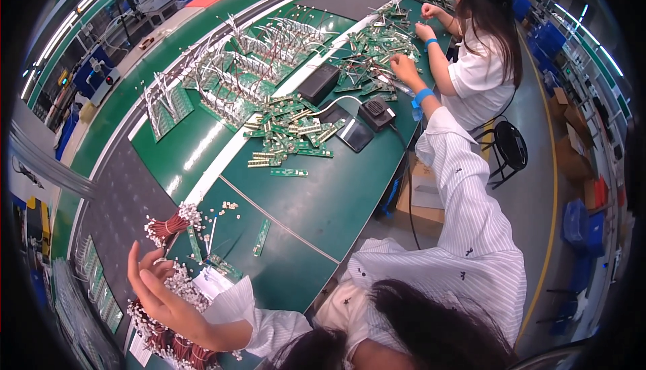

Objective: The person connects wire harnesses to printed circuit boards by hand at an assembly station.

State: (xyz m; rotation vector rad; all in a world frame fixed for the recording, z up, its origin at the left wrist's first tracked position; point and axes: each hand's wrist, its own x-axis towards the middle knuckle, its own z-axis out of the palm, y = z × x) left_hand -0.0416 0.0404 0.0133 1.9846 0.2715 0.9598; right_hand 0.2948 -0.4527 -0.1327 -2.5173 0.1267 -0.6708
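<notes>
My left hand [165, 303] is raised with fingers spread, holding nothing, above bundles of dark red wires with white connectors [178, 343]. Next to it, another wire bundle [173, 225] lies by loose white connectors [229, 206]. Narrow green circuit boards [261, 237] lie nearby. My right arm reaches far forward, a blue strap around its wrist. At its end my right hand [404, 70] is over a heap of narrow green circuit boards [367, 57], fingers bent down. Its fingertips are hidden, so whether it grips a board does not show.
A co-worker [481, 60] handles something small at the far right. Wired board panels [235, 74] stand across a white strip. More boards [289, 131], a phone [354, 134], a black adapter [377, 112] with hanging cable and a black box [318, 84] occupy the table's middle.
</notes>
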